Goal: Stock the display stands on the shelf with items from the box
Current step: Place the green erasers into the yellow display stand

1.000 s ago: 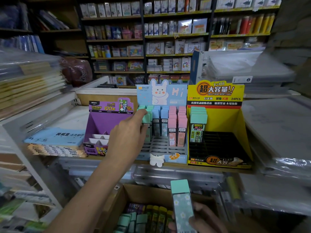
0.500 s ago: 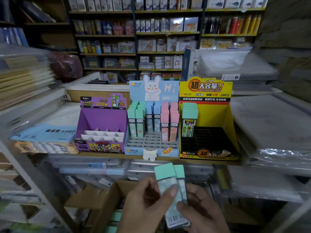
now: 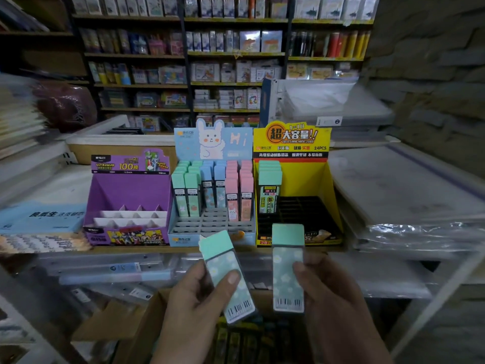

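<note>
- Left case (image 3: 225, 274): flat, clear-bodied, with a mint cap and a flower print. Its long axis is tilted, with the cap end up and to the left and the barcode end down and to the right. The broad face is toward the camera.
- Right case (image 3: 288, 266): same kind. Its long axis is close to upright, cap on top, barcode at the bottom, broad face toward the camera.
- Both cases are held in the air in front of the shelf edge (image 3: 157, 249) and above the cardboard box (image 3: 147, 324). They are near each other but not touching.
- Left hand (image 3: 194, 306): comes up from the lower edge of the view. It pinches the left case, with the thumb laid across the lower front face and the fingers behind.
- Right hand (image 3: 330, 298): comes up from the lower right. It grips the right case along its right edge, with the thumb tip on the front face; the other fingers are hidden behind the case.
- Blue rabbit stand (image 3: 212, 143): centre of the shelf. Mint cases (image 3: 186, 190), blue cases (image 3: 214, 187) and pink cases (image 3: 240, 195) stand upright in its back rows, with a grey slotted tray in front of them. The left case's cap overlaps this stand's front lip in the view.
- Yellow stand (image 3: 291, 137): just right of the blue one. A column of mint-capped cases (image 3: 269, 190) sits at its left rear on a black grid. The right case's cap covers part of its front.
- Purple stand (image 3: 128, 190): just left of the blue one, with white dividers inside.
- The box contents are dark and blurred, so I cannot tell them apart.
- Clear plastic-wrapped stacks lie on both sides, and stocked shelving stands behind.
</note>
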Available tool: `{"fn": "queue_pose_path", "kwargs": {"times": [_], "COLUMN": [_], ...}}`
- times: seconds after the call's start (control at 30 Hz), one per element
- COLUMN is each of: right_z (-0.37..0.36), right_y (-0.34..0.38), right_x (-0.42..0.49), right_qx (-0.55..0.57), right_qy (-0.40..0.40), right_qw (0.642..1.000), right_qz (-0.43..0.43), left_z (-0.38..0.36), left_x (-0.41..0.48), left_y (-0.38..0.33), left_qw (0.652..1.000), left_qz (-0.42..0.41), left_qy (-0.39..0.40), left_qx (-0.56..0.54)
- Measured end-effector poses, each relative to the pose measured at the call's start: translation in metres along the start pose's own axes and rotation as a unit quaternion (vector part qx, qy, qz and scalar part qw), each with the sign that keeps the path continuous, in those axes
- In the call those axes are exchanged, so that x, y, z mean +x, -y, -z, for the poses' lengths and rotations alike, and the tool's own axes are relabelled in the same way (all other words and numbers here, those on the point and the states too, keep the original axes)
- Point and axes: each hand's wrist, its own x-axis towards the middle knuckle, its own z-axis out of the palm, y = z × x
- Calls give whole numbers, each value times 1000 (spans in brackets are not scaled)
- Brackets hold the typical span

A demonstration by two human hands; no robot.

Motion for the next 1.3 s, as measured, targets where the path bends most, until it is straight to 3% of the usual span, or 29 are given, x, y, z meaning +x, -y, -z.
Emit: {"fn": "queue_pose_path", "kwargs": {"times": [0.23, 0.37, 0.63, 1.0, 1.3], "right_z": [7, -1, -6, -11, -15], "right_y": [49, 72, 75, 60, 49], "right_x": [30, 44, 83, 111, 126], "right_qx": [-79, -125, -160, -305, -353], "right_qy": [65, 54, 4, -15, -10], "right_qw": [984, 968, 968, 924, 905], "right_qz": [144, 213, 194, 229, 239], "left_z": [-4, -5, -7, -12, -17], "left_x": [13, 19, 30, 36, 38], "left_y": [-7, -10, -16, -16, -14], "left_qw": [999, 999, 997, 997, 996], "left_qz": [-42, -44, -61, -58, -66], "left_qy": [3, -5, -21, -30, -39], "left_qx": [28, 30, 30, 34, 40]}}
